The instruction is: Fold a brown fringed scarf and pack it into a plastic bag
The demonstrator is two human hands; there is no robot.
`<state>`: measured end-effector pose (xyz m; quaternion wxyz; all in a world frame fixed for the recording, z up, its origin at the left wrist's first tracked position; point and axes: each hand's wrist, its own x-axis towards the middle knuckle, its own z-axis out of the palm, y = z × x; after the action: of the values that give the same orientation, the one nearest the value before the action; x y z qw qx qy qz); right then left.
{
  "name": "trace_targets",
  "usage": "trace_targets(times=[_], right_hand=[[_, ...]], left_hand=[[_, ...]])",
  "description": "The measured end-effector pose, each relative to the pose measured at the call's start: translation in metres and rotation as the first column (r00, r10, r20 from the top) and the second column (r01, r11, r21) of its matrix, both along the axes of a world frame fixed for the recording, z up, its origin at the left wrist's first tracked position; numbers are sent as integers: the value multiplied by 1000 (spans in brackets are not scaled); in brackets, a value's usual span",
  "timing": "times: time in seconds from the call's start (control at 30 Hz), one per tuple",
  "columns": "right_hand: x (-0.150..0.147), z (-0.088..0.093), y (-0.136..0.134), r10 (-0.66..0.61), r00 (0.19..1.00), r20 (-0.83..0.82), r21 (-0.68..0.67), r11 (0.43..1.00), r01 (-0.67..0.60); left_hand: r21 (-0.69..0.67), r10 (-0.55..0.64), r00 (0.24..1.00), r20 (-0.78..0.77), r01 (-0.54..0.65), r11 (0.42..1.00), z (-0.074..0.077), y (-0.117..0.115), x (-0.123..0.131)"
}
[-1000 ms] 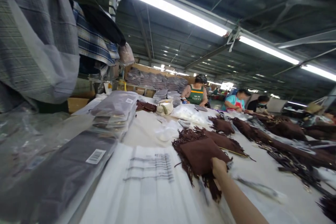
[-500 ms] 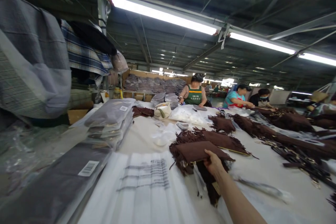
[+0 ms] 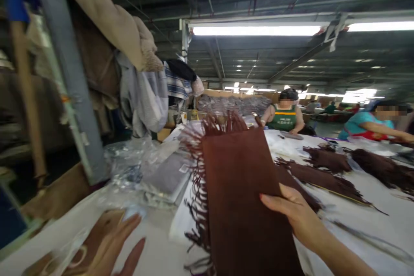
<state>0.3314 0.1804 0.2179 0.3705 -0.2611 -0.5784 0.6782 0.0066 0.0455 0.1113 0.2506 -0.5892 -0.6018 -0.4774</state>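
Observation:
My right hand grips a dark brown fringed bag by its right edge, thumb laid across the front. The bag is held up off the table, its fringe hanging out along the left and top sides. At the lower left, my left hand is raised with fingers spread and nothing in it. Beside and partly behind that hand lies a flat brown item with a clear plastic piece and a pale ring on it; I cannot make out what it is.
Grey packed items in clear bags lie left of the brown bag. More fringed brown bags spread over the white table to the right. A co-worker in a green apron stands across. Coats hang beside a grey post.
My right hand has lifted the brown fringed bag off the table and brought it closer. My left hand has come into view. The view has swung left.

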Motion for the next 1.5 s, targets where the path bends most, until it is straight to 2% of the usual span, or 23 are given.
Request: trace_targets(times=[0.07, 0.13, 0.17, 0.2, 0.23, 0.27, 0.3, 0.33, 0.37, 0.4, 0.47, 0.53, 0.6, 0.63, 0.73, 0.8, 0.87, 0.93, 1.13, 1.23, 1.33, 1.4, 1.5], right_hand=[[-8, -13, -36, 198, 971, 131, -46, 980, -194], [-17, -30, -66, 367, 902, 229, -105, 930, -352], [-21, -38, -78, 424, 866, 266, -122, 906, -406], [-24, -46, -89, 460, 834, 305, -129, 888, -442], [-27, -52, -98, 476, 809, 345, -131, 878, -461], [-28, -57, -105, 477, 787, 390, -129, 875, -466], [-29, -61, -110, 466, 769, 438, -121, 878, -463], [-28, -62, -114, 448, 752, 483, -107, 883, -457], [-26, -62, -117, 431, 738, 518, -84, 885, -458], [-22, -61, -118, 421, 728, 542, -56, 882, -468], [-11, -59, -119, 425, 693, 582, -12, 857, -515], [3, -60, -118, 451, 638, 624, -43, 835, -548], [15, -65, -119, 447, 572, 688, -105, 841, -532], [20, -68, -120, 425, 549, 719, -116, 853, -508], [24, -77, -123, 353, 546, 760, -77, 883, -463], [21, -79, -126, 363, 578, 731, -70, 882, -465], [18, -78, -129, 365, 601, 712, -67, 886, -458], [16, -77, -130, 350, 616, 706, -55, 894, -445], [19, -72, -124, 341, 627, 701, -54, 901, -430], [15, -57, -121, 366, 608, 704, -75, 890, -449], [-2, -34, -121, 409, 712, 571, -42, 880, -472], [-18, -20, -121, 402, 753, 521, -8, 885, -466], [-40, -11, -123, 315, 808, 498, -19, 935, -353]], left_hand=[[-39, -25, 1000, 15, 26, 999, 41, -13, 7], [-209, -161, 977, 140, 188, 960, 74, -15, 16], [-349, -246, 930, 274, 334, 876, 84, -14, 19], [-470, -307, 835, 456, 519, 714, 86, -15, 23], [-499, -304, 694, 653, 696, 517, 82, -18, 26], [-441, -238, 525, 817, 835, 329, 73, -22, 29], [-333, -131, 364, 922, 918, 215, 60, -29, 32], [-223, -36, 233, 972, 957, 184, 47, -37, 35], [-155, 18, 155, 988, 965, 210, 35, -46, 38], [-129, 40, 123, 992, 953, 274, 27, -55, 41], [-147, 17, 155, 988, 889, 433, 23, -70, 46], [-185, -17, 237, 971, 798, 573, 31, -80, 49], [-255, -47, 380, 924, 702, 665, 43, -83, 50], [-316, -67, 495, 866, 646, 695, 48, -83, 50], [-472, -123, 848, 515, 401, 785, 57, -82, 49], [-458, -125, 956, 267, 240, 856, 61, -81, 49], [-455, -99, 989, 110, 139, 880, 64, -79, 49], [-495, -91, 995, 45, 102, 863, 64, -76, 48], [-613, -30, 995, 93, 81, 786, 63, -69, 44], [-530, -105, 976, 191, 193, 826, 66, -73, 51], [-414, -275, 927, 255, 362, 835, 73, -74, 62], [-403, -341, 931, 133, 365, 839, 80, -70, 66], [-420, -289, 947, -138, 208, 883, 95, -55, 64]])
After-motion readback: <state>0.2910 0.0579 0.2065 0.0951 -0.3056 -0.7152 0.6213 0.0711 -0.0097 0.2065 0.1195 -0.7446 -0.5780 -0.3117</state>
